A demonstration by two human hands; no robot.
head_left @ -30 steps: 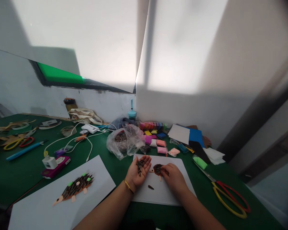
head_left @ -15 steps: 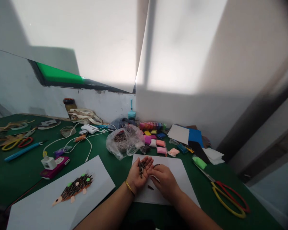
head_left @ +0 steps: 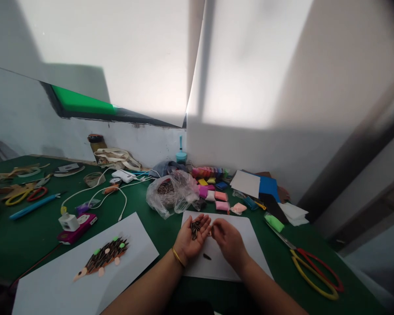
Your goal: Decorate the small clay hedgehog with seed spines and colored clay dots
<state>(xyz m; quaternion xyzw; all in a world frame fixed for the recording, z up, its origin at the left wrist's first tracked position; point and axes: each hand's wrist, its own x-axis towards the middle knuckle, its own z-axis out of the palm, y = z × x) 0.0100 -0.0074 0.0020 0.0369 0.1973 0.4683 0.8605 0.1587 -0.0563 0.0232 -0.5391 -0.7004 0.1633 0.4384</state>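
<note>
My left hand (head_left: 191, 238) is palm up and cupped above a white sheet of paper (head_left: 249, 245), holding a small pile of striped sunflower seeds (head_left: 195, 228). Beside its fingertips, my right hand (head_left: 229, 240) has its fingers curled together in a pinch; whatever lies between them is too small to make out. A single dark seed (head_left: 207, 257) lies on the paper below the hands. To the left, another sheet (head_left: 52, 286) carries a hedgehog picture (head_left: 103, 256) with a back of seeds, green and pale dots, and a brown underside.
Behind the hands stand an open plastic bag of seeds (head_left: 166, 197) and several colored clay packets (head_left: 221, 196). Large scissors (head_left: 315, 271) with red and yellow handles lie right, near green clay (head_left: 274, 222). A magenta power strip (head_left: 77, 229) and white cables (head_left: 124, 197) lie left.
My right hand has drawn slightly up and away from the left fingers, its fingers curling more tightly. The left hand stays cupped under the seeds. The view has shifted slightly.
</note>
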